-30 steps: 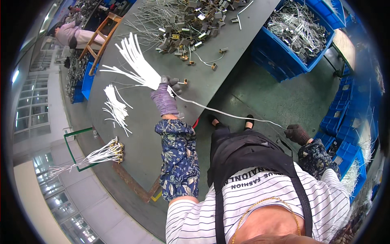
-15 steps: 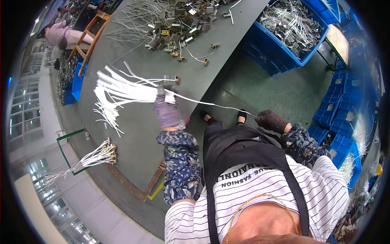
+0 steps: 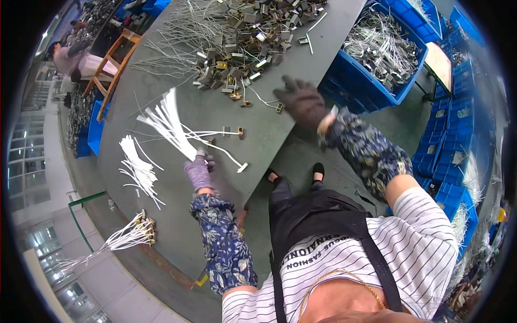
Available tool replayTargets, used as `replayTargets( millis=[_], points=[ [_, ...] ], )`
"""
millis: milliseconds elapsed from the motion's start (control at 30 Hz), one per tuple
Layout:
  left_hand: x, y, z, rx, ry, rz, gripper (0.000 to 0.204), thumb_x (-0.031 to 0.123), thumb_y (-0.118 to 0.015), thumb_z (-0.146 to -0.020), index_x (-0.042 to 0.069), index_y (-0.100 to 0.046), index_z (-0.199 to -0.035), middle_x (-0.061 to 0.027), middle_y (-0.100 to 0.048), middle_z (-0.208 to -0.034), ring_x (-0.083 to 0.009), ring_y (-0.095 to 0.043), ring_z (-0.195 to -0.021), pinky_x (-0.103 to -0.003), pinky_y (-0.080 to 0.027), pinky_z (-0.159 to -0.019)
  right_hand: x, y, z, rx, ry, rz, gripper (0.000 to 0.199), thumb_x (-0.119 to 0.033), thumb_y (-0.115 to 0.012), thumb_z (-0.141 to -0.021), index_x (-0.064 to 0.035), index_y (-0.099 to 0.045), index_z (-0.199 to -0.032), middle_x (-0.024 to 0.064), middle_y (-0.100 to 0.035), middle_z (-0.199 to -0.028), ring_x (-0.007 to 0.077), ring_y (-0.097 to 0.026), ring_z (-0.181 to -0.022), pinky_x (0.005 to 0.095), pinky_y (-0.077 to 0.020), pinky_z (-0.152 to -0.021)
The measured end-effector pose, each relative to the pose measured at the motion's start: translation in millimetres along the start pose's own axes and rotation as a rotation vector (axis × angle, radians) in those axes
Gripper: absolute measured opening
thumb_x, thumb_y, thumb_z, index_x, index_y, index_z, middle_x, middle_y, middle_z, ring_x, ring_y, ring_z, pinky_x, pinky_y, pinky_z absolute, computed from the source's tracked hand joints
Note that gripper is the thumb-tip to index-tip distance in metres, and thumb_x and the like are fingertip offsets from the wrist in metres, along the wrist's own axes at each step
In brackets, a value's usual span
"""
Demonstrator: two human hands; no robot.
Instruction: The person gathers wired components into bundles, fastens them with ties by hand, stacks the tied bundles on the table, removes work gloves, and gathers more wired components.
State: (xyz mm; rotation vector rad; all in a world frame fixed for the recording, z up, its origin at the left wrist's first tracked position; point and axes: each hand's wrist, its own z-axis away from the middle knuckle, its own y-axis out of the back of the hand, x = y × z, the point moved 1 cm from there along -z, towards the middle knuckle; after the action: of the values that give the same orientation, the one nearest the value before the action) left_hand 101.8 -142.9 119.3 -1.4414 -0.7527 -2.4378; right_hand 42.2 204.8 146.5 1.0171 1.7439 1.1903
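My left hand (image 3: pixel 199 168), in a purple glove, is closed around the lower end of a bundle of white wires (image 3: pixel 168 126) over the grey table (image 3: pixel 116 183). Two wires with small end pieces, one a brass-coloured block (image 3: pixel 240 131) and one a white tip (image 3: pixel 242 167), stretch right from beside that hand. A second bundle of white wires (image 3: pixel 138 168) lies left of it. In a dark brown glove, my right hand (image 3: pixel 304 102) is over the table's right edge, fingers spread and holding nothing visible. Nearest to it is a pile of small metal-cased parts with wires (image 3: pixel 237 46).
Right of the table stands a blue crate (image 3: pixel 366 89) full of wired parts; more blue crates (image 3: pixel 431 145) are stacked beyond. A tied wire bunch (image 3: pixel 134 234) rests at the table's near left edge. Far left are a wooden stool frame (image 3: pixel 110 67) and another person (image 3: pixel 81 59).
My right hand has let go of the long wire it held out by my hip and swung up and left toward the pile. My left hand has shifted slightly left and nearer, still gripping its bundle.
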Motion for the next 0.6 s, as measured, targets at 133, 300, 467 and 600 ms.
replayTargets(
  millis=[133, 300, 467, 600],
  points=[
    [15.6, -36.4, 59.3, -0.165, -0.008, 0.359, 0.022, 0.026, -0.068, -0.087, 0.006, -0.06, -0.083, 0.0013, -0.057, -0.067, -0.0073, -0.054, -0.049, -0.02, -0.042, -0.039, 59.6, -16.5, -24.4, -0.105, 0.058, -0.044, 0.02, -0.018, -0.059, -0.081, -0.0112, -0.062, -0.1, 0.0151, -0.056, -0.108, 0.0346, -0.058, -0.098, 0.0441, -0.0477, -0.084],
    [-18.4, -127.6, 117.7, -0.363, 0.121, 0.674, 0.032, 0.03, -0.062, -0.091, -0.001, -0.062, -0.096, -0.007, -0.06, -0.079, -0.0156, -0.056, -0.065, -0.029, -0.047, -0.058, 59.9, -22.5, 0.1, -0.409, 0.141, -0.509, 0.013, -0.022, -0.06, -0.081, -0.0106, -0.062, -0.086, 0.0175, -0.058, -0.089, 0.0334, -0.061, -0.089, 0.0414, -0.0496, -0.074],
    [-7.6, -183.2, 105.8, -0.457, 0.273, 0.728, 0.026, 0.031, -0.053, -0.097, 0.008, -0.064, -0.104, -0.0043, -0.062, -0.088, -0.0146, -0.057, -0.073, -0.029, -0.047, -0.06, 11.1, -15.5, 78.9, -0.479, -0.095, -0.907, 0.025, -0.024, -0.063, -0.078, -0.0039, -0.063, -0.093, 0.0192, -0.061, -0.087, 0.0381, -0.06, -0.08, 0.0438, -0.0485, -0.072],
    [11.7, -212.5, 78.5, -0.519, 0.476, 1.098, 0.024, 0.033, -0.055, -0.096, 0.011, -0.056, -0.088, -0.0013, -0.051, -0.072, -0.0162, -0.05, -0.06, -0.031, -0.046, -0.053, -11.9, 31.2, 140.9, -0.039, -0.013, -0.888, 0.017, -0.011, -0.068, -0.068, -0.0067, -0.059, -0.081, 0.0134, -0.056, -0.078, 0.0339, -0.057, -0.074, 0.041, -0.0466, -0.065]
  ],
)
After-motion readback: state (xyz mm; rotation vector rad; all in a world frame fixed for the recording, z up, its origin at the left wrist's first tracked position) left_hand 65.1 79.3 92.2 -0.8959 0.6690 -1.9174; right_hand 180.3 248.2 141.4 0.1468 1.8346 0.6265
